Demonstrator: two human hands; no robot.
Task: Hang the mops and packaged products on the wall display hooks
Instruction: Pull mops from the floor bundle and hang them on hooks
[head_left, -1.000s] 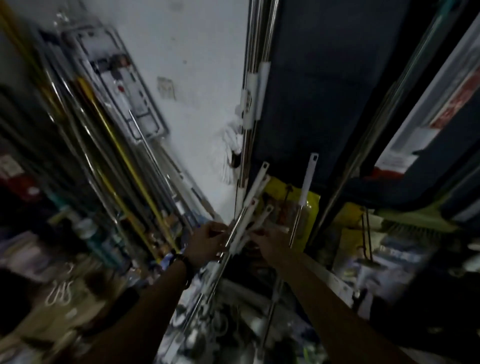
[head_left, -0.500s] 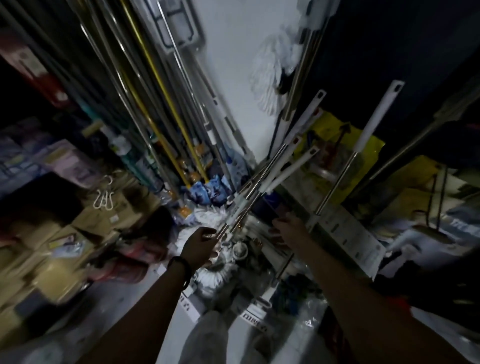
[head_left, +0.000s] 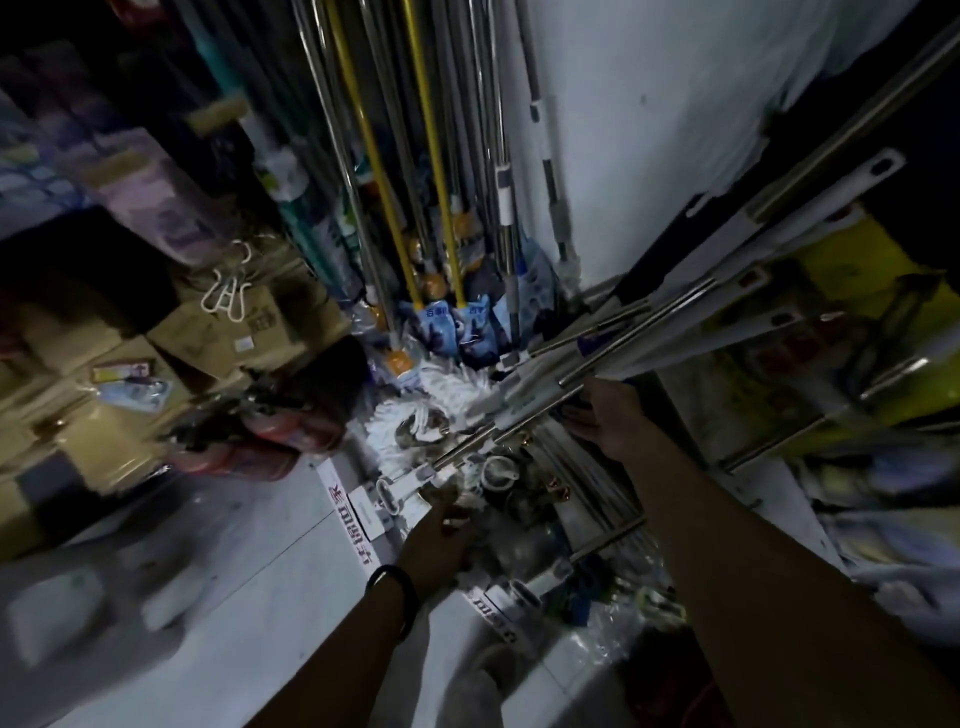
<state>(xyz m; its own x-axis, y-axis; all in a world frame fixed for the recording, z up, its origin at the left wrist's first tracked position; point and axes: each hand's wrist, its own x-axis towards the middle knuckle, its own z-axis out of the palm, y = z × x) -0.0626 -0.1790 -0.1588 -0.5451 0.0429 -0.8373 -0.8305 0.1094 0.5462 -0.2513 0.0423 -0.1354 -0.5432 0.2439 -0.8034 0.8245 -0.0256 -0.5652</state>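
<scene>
A bundle of mop handles (head_left: 613, 358), steel with white ends, slants from the floor up to the right. My left hand (head_left: 441, 540), a dark band on its wrist, is down at the lower ends of the handles and closed on one of them near its white collar. My right hand (head_left: 608, 410) reaches under the bundle higher up, fingers against the handles; its grip is hidden. White mop heads (head_left: 415, 415) lie on the floor at the base. Packaged mop heads in blue wrap (head_left: 467, 327) stand behind them.
More mops with steel and yellow handles (head_left: 426, 156) lean in the corner against the white wall (head_left: 649, 104). Cardboard boxes (head_left: 208, 332) and red packages (head_left: 260, 441) are stacked on the left. Yellow packaged goods (head_left: 831, 291) hang on the right. Pale floor (head_left: 234, 571) shows below.
The view has tilted down toward the floor. My left hand has slid down the handles to their lower ends. My right hand has stayed on the bundle.
</scene>
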